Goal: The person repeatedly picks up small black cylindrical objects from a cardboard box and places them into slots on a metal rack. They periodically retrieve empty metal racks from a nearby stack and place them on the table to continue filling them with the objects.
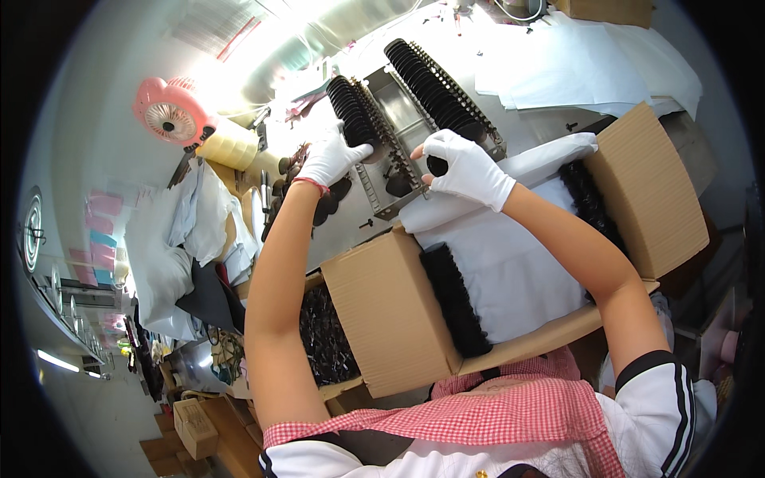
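My left hand (323,157), in a white glove with the fingertips partly hidden, is at the near end of the left row of thin black discs (351,111). Its thumb lies across the front of the row and its fingers sit along the side, closed about the discs. My right hand (466,171), also gloved with bare fingertips, pinches a small black round piece (437,166) between thumb and fingers. It hovers by the near end of the right row of black discs (434,88). Both rows stand along a metal rack (398,111) with beaded-looking edges.
In front of me stands an open cardboard box (390,311) with white sheeting (510,271) and black furry strips (456,299). Dark shiny pieces (327,334) fill another box at its left. A pink fan (169,111), a yellowish roll (229,143) and white sheets (582,68) surround the metal table.
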### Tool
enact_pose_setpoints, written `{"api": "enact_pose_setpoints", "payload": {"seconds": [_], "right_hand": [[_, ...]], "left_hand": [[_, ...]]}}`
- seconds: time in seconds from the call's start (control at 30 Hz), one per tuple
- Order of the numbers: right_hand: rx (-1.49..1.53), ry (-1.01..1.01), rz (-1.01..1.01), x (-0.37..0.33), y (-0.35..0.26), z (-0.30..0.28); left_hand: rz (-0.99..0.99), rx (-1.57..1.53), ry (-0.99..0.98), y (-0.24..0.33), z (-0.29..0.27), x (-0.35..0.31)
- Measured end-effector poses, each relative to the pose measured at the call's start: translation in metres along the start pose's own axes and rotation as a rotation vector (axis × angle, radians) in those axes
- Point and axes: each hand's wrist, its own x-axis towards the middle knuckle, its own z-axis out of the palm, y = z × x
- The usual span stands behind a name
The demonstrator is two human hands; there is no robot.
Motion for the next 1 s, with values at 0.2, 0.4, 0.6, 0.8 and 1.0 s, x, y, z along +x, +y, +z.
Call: {"api": "enact_pose_setpoints", "payload": {"seconds": [0.2,0.4,0.6,0.8,1.0], "right_hand": [[0.167,-0.261,0.095,0.012,0.018,-0.017],[0.178,-0.288,0.022,0.013,0.017,-0.02],[0.215,-0.083,0.067,0.013,0.001,-0.006],[0.067,0.121,-0.135,0.017,-0.048,0.032],[-0.016,0.131,-0.013,0.019,-0.036,0.018]], "left_hand": [[-0.08,-0.212,-0.249,-0.015,0.027,0.028],[0.194,0.074,-0.139,0.019,0.032,0.019],[-0.067,0.541,-0.03,0.041,0.004,-0.004],[-0.12,-0.672,-0.205,0.063,-0.012,-0.059],[0.218,-0.594,-0.603,0.027,-0.039,-0.041]]}}
